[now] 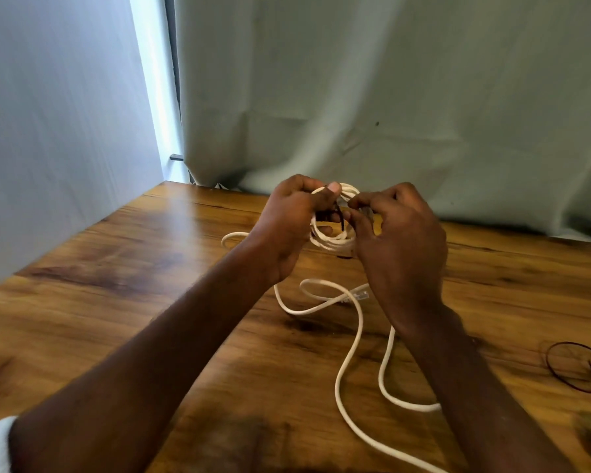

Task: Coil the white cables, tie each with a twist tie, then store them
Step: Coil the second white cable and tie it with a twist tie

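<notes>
White cable coil (333, 238): small bundle of several thin loops, held above the wooden table (123, 268) between both hands, a dark twist tie (339, 220) across its near side; likely light, springy and smooth-jacketed, so best pinched across all strands where the tie crosses. Left hand (289, 230) curls round the coil's left edge, thumb on top; right hand (401, 240) has fingertips bunched at the tie, apparently pinching it. Loose white cable (347, 363) trails across the table, clear plug (360, 296) near; spare dark tie loop (575, 367) far right.
</notes>
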Demonstrator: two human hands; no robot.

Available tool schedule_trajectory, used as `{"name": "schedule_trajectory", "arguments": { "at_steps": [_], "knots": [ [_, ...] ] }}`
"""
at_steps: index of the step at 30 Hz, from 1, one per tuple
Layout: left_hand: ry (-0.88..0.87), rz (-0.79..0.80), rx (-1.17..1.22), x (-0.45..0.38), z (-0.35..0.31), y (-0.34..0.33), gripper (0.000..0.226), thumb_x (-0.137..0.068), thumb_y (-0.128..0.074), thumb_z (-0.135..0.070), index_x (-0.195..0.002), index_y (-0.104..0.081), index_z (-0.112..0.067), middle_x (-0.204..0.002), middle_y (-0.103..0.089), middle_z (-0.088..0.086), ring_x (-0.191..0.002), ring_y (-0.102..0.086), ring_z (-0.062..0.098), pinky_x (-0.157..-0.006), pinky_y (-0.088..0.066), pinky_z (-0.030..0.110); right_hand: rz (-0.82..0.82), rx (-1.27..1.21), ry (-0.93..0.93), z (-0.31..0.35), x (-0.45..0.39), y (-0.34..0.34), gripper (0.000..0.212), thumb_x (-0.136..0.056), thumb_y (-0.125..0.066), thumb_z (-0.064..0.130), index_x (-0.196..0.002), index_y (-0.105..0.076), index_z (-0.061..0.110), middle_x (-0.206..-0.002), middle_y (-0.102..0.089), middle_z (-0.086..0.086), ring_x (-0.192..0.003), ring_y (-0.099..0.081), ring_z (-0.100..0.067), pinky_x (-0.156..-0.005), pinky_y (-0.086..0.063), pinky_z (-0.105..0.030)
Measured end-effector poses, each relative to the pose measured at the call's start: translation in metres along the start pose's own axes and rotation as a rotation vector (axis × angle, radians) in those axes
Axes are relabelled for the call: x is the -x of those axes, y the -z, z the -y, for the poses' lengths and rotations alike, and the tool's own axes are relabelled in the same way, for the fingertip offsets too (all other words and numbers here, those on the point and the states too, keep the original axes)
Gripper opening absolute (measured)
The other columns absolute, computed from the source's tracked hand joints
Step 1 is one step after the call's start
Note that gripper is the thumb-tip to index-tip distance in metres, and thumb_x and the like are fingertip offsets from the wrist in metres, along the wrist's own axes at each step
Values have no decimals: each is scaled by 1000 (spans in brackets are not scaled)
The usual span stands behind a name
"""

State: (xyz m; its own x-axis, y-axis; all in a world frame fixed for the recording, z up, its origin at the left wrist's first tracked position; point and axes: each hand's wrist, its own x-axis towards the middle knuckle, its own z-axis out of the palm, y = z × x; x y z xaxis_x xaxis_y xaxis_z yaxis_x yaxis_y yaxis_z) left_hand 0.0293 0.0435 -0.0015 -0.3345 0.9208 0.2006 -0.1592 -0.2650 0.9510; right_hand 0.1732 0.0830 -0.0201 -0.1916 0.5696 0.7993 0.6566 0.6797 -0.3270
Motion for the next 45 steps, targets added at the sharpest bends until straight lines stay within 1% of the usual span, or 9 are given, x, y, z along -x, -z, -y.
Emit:
{"name": "schedule_trajectory", "arguments": {
  "at_steps": [4,11,19,27,31,33,39,42,45],
  "knots": [
    [90,33,173,-8,-2,10,13,-105,-58,-7,-106,-63,5,-83,-65,17,-72,-66,20,-61,-56,27,65,-162,-4,-2,-1,-5,29,-102,-62,39,-113,-79,17,-104,-67,-1,-86,-62,-14,-67,-51,-31],
    [62,-43,157,-3,0,6,13,-98,-67,1,-109,-60,-2,-85,-73,18,-73,-72,22,-61,-60,30,189,-462,-266,-1,-7,0,20,-88,-81,33,-105,-80,23,-121,-59,4,-112,-58,-9,-85,-50,-22],
    [-363,-12,-398,-3,3,4,29,-93,-74,0,-115,-56,-2,-93,-75,14,-79,-74,26,-63,-59,36,222,-897,-526,-2,-21,19,11,-94,-72,21,-96,-81,15,-95,-79,4,-82,-69,5,-71,-49,-17],
    [-620,78,-785,-3,11,4,26,-91,-67,6,-108,-56,-10,-94,-69,-1,-85,-69,15,-69,-59,43,164,-935,-223,2,-14,23,12,-92,-68,-3,-83,-76,2,-93,-77,-7,-81,-72,-11,-63,-50,-14],
    [-599,143,-855,1,9,-1,21,-94,-65,1,-106,-54,-13,-88,-66,-8,-77,-63,2,-64,-45,14,165,-1014,-338,2,-14,25,11,-93,-68,3,-89,-78,2,-87,-79,-8,-76,-73,-18,-59,-51,-21],
    [-597,166,-858,4,10,-5,20,-95,-69,-5,-108,-56,-13,-92,-66,-11,-83,-63,0,-69,-44,13,175,-1018,-384,2,-15,25,11,-95,-69,10,-91,-79,7,-84,-78,-6,-75,-71,-17,-61,-53,-25],
    [-536,140,-687,6,16,-9,18,-91,-72,-13,-106,-63,-12,-97,-73,-3,-91,-70,15,-80,-58,48,197,-974,-414,-3,-18,23,17,-95,-70,6,-105,-80,14,-97,-81,1,-90,-77,-12,-65,-55,-19],
    [-480,175,-602,7,15,-11,28,-91,-72,-11,-111,-52,-13,-94,-71,5,-85,-70,18,-71,-57,41,141,-950,-422,-4,-21,25,18,-93,-72,5,-105,-80,15,-96,-81,6,-89,-75,-3,-69,-55,-14],
    [-470,288,-482,11,11,-14,37,-96,-66,-1,-121,-39,-2,-86,-71,11,-78,-70,23,-69,-57,42,149,-908,-457,-12,-24,23,15,-92,-75,11,-104,-81,18,-98,-81,4,-96,-76,-10,-85,-61,-29]
  ]
}}
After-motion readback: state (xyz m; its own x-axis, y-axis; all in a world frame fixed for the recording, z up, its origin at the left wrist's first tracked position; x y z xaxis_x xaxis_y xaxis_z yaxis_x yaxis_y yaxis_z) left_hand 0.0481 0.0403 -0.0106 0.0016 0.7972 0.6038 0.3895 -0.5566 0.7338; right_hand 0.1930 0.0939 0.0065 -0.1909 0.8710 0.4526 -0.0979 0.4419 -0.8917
